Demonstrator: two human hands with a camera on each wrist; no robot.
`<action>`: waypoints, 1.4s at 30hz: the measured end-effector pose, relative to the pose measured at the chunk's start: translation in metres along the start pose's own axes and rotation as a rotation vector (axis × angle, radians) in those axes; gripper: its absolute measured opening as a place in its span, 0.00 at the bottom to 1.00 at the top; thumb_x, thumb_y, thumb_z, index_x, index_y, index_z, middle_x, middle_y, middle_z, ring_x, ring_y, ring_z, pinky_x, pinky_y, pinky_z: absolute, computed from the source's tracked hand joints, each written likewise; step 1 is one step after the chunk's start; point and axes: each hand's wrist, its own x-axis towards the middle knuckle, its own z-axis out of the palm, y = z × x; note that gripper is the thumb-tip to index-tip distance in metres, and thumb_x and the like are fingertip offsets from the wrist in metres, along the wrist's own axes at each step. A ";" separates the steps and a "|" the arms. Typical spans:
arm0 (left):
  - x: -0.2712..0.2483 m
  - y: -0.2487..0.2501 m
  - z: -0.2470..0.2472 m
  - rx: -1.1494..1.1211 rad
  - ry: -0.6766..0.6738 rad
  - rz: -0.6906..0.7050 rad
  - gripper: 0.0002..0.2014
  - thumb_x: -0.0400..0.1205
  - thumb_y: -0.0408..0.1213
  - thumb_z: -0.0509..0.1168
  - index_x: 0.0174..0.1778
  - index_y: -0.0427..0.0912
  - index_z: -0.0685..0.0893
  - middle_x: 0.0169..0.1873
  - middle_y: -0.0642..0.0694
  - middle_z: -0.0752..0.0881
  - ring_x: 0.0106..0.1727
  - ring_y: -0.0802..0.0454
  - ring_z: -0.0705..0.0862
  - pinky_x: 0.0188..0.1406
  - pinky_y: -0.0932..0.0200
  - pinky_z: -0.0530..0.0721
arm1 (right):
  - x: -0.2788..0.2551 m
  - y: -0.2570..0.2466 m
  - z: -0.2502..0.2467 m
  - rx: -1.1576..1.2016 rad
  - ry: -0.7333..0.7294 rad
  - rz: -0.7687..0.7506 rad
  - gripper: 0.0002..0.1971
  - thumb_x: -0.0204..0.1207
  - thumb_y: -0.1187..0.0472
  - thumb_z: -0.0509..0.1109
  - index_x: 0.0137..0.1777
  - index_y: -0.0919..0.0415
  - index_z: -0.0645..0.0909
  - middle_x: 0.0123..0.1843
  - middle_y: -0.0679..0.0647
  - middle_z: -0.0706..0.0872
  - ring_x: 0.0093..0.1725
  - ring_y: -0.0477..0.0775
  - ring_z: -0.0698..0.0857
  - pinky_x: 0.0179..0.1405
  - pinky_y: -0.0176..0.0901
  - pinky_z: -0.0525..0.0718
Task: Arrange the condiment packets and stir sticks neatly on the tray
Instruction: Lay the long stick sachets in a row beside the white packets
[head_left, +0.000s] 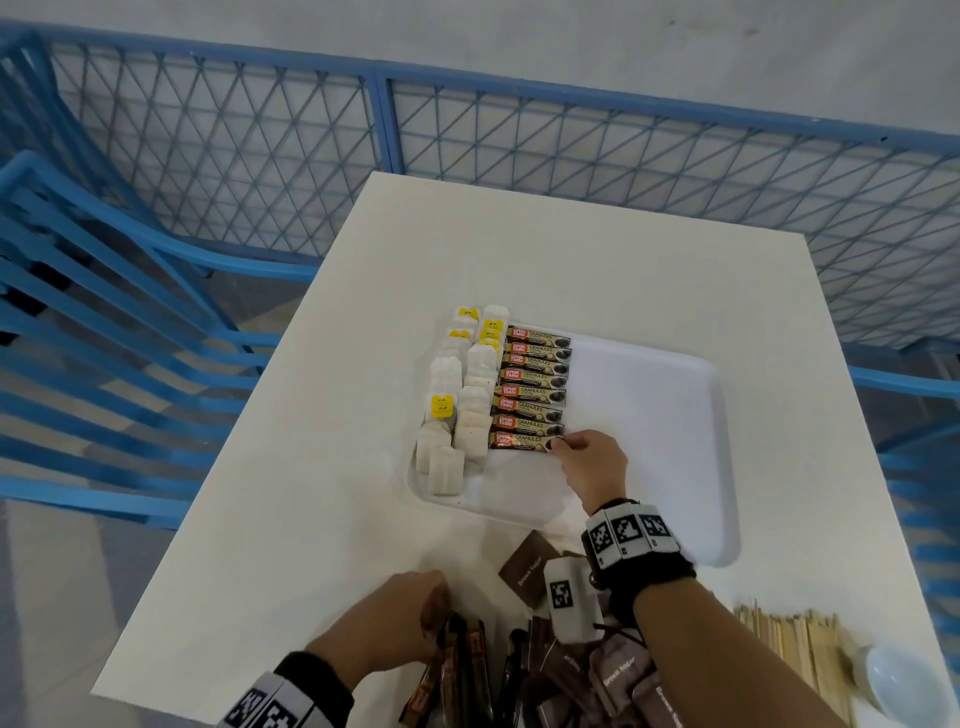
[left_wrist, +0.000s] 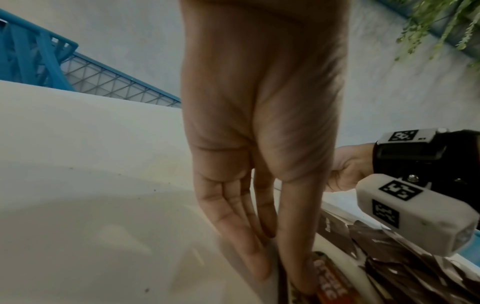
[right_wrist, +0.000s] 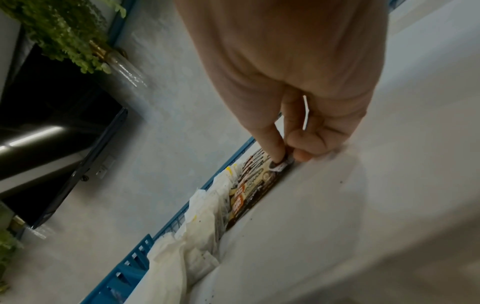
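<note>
A white tray (head_left: 649, 415) holds tea bags (head_left: 462, 410) along its left side and a column of coffee granule sticks (head_left: 535, 389) beside them. My right hand (head_left: 558, 444) pinches the right end of the nearest coffee stick (head_left: 517, 440), which lies flat at the bottom of that column. In the right wrist view the hand (right_wrist: 288, 161) has index finger and thumb closed on that stick's end (right_wrist: 278, 167). My left hand (head_left: 441, 618) is at a loose pile of coffee sticks (head_left: 467, 670) near the table's front edge. There my left hand (left_wrist: 278, 267) pinches one stick edge-on.
Brown sugar packets (head_left: 613, 675) are heaped by the front edge under my right forearm. Wooden stir sticks (head_left: 800, 644) and a small white bowl (head_left: 898, 680) lie at the front right. The tray's right half is bare. Blue chairs and fencing (head_left: 156, 338) surround the white table (head_left: 311, 467).
</note>
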 end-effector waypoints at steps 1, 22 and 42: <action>-0.001 0.000 -0.001 -0.012 0.007 0.006 0.15 0.70 0.35 0.70 0.36 0.52 0.68 0.35 0.59 0.72 0.44 0.53 0.75 0.40 0.61 0.73 | 0.000 -0.001 0.000 -0.023 0.007 -0.001 0.07 0.74 0.59 0.71 0.44 0.64 0.85 0.41 0.58 0.87 0.46 0.60 0.85 0.56 0.52 0.83; -0.002 0.005 0.000 -0.048 -0.003 -0.043 0.14 0.74 0.39 0.72 0.45 0.44 0.71 0.40 0.51 0.77 0.46 0.47 0.80 0.36 0.63 0.75 | -0.054 -0.014 -0.003 -0.125 -0.113 -0.307 0.05 0.76 0.60 0.68 0.49 0.60 0.79 0.42 0.54 0.83 0.39 0.49 0.80 0.36 0.34 0.74; -0.021 -0.010 -0.010 -0.150 0.016 -0.104 0.14 0.76 0.37 0.67 0.58 0.43 0.79 0.50 0.51 0.80 0.50 0.53 0.79 0.40 0.70 0.75 | -0.121 0.025 0.000 -1.062 -0.794 -0.923 0.05 0.75 0.60 0.66 0.50 0.57 0.78 0.56 0.54 0.78 0.61 0.57 0.72 0.59 0.49 0.69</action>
